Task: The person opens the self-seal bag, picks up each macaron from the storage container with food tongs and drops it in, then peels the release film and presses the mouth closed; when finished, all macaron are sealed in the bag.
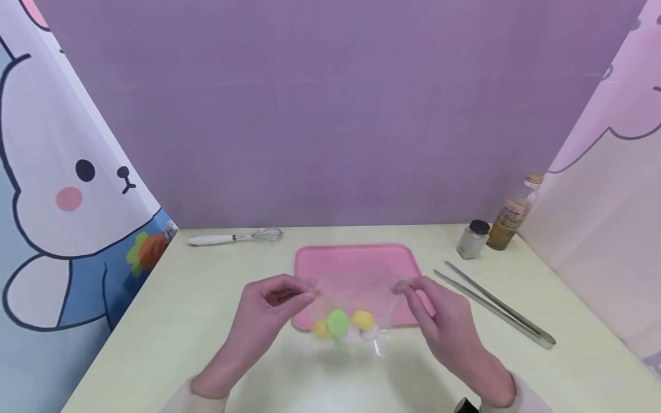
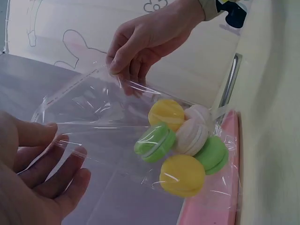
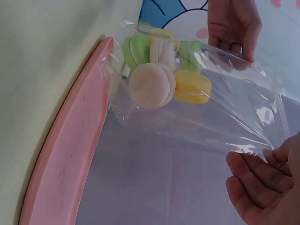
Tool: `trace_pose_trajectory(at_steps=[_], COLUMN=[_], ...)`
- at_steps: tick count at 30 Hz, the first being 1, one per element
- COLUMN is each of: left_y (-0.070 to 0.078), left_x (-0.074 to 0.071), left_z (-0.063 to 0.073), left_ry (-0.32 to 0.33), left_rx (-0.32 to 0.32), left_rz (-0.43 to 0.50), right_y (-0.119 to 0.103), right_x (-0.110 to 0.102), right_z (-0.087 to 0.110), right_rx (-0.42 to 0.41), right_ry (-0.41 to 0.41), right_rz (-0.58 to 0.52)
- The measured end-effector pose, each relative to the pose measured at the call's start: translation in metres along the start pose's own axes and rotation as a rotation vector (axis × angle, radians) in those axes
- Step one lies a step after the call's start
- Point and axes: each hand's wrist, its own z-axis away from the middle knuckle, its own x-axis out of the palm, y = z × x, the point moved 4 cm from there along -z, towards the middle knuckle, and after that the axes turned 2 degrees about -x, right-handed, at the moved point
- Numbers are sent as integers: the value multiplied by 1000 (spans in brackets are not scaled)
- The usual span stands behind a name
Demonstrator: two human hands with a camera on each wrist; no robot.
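Observation:
A clear plastic bag [image 2: 98, 108] hangs between my two hands, above the near part of the pink tray [image 1: 356, 258]. My left hand [image 1: 268, 310] pinches one upper corner of the bag between thumb and fingers. The opposite corner is pinched by my right hand [image 1: 444, 315]. Gathered at the bottom of the bag are several macarons: yellow macarons [image 2: 183, 175], green macarons [image 2: 155, 142] and pale pinkish-white macarons [image 3: 152, 86]. In the right wrist view, the bag's lower end is close to the tray's rim; whether they touch I cannot tell.
Metal tongs [image 1: 501, 310] lie on the table right of the tray. Behind them stand a black-lidded jar [image 1: 472, 241] and a corked bottle [image 1: 510, 217]. A white-handled whisk [image 1: 234, 237] lies at the back left. A purple backdrop [image 1: 330, 115] rises behind the table.

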Motion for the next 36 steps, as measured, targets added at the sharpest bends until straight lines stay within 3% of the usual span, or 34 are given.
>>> trace_pose_trajectory(at_steps=[3, 10, 15, 17, 23, 30, 33, 36], left_y=[-3, -17, -18, -22, -48, -63, -64, -68], left_x=[1, 3, 1, 2, 11, 19, 20, 20], left_z=[-1, -6, -7, -8, -9, -10, -10, -10], left_ry=[-11, -116, -70, -52, -6, 26, 48, 89], left_rx=[-10, -135, -116, -110, -160, -139, -128, -160], left_rz=[-18, -202, -164, -160, -98, 23, 65, 88], right_y=[1, 9, 12, 13, 17, 31, 35, 36], right_x=[0, 5, 2, 4, 12, 16, 16, 18], right_z=[1, 9, 10, 12, 24, 32, 33, 33], right_rx=[-1, 81, 55, 69, 274, 532, 604, 648], right_ry=[7, -176, -52, -55, -183, -212, -200, -168], right_rz=[3, 48, -6, -15, -23, -118, -174, -235])
